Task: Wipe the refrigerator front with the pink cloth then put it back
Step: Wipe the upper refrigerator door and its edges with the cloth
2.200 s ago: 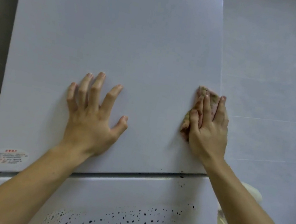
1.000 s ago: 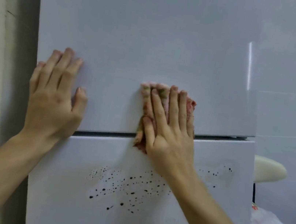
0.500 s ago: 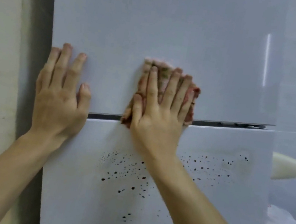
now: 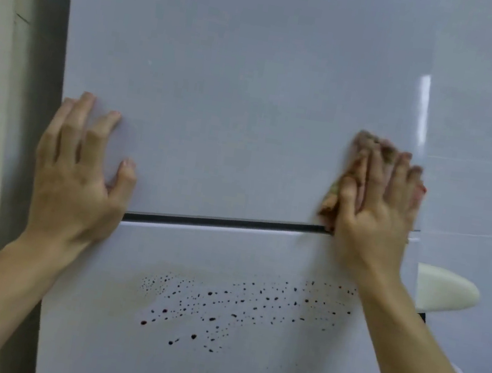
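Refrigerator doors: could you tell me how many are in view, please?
2. The upper door fills the top, with the left hand flat on it and the right hand pressing the cloth there. The lower door sits below the seam, speckled dark. More may lie below the frame.

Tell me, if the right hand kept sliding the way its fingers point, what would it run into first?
Probably nothing. The right hand presses the pink cloth flat on the upper refrigerator door, fingers pointing up. Above them, the door looks bare to the picture's top edge.
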{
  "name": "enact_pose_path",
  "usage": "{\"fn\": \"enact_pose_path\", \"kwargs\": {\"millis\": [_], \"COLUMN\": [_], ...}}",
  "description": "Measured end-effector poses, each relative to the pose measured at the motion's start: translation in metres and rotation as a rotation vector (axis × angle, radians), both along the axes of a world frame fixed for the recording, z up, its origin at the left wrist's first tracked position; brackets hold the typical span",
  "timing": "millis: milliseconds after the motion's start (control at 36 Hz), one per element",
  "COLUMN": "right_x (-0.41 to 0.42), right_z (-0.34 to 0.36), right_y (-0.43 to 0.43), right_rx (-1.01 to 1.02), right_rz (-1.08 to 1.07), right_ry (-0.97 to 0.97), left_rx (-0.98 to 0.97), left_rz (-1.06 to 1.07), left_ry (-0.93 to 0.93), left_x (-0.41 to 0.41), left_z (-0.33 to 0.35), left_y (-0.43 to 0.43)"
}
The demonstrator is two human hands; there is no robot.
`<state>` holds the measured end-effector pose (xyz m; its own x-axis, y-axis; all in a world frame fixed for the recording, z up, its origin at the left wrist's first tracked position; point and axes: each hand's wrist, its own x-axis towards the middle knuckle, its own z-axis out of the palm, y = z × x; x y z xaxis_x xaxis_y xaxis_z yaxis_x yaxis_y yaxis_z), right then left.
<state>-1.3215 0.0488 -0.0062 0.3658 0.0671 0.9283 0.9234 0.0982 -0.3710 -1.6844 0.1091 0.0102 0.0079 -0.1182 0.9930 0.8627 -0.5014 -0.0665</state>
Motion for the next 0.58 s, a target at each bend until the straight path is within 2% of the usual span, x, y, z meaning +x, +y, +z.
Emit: {"fn": "enact_pose_path", "kwargs": {"millis": [83,222,306,417,500,583], "right_x": [0.002,-0.037,-0.075,-0.158,-0.224,-0.266], "right_z": [0.012,0.025,0.031,0.033,0.021,0.006], "right_y": [-0.006,0.003,0.016,0.034,0.045,0.052], "right_rx": [-0.018,0.010,0.021,0.087,0.092,0.039], "right_rz": [0.048,0.022,-0.002,-0.017,0.049,0.105], "right_ry": [0.273,0.315,0.190,-0.106,-0.379,-0.510], "left_rx": [-0.019,-0.016,-0.033,-0.045,-0.056,-0.060], "left_rz": [-0.006,-0.014,-0.026,-0.025,-0.039,-0.094], "left_ry": [-0.003,0.008,0.012,0.031,0.049,0.026], "left_x": [-0.002,-0.005,-0.006,-0.012,-0.017,-0.027], "left_z": [-0.001,-0.001,-0.001,-0.001,-0.001,-0.002], "left_y": [0.001,0.003,0.003,0.003,0.004,0.004]}}
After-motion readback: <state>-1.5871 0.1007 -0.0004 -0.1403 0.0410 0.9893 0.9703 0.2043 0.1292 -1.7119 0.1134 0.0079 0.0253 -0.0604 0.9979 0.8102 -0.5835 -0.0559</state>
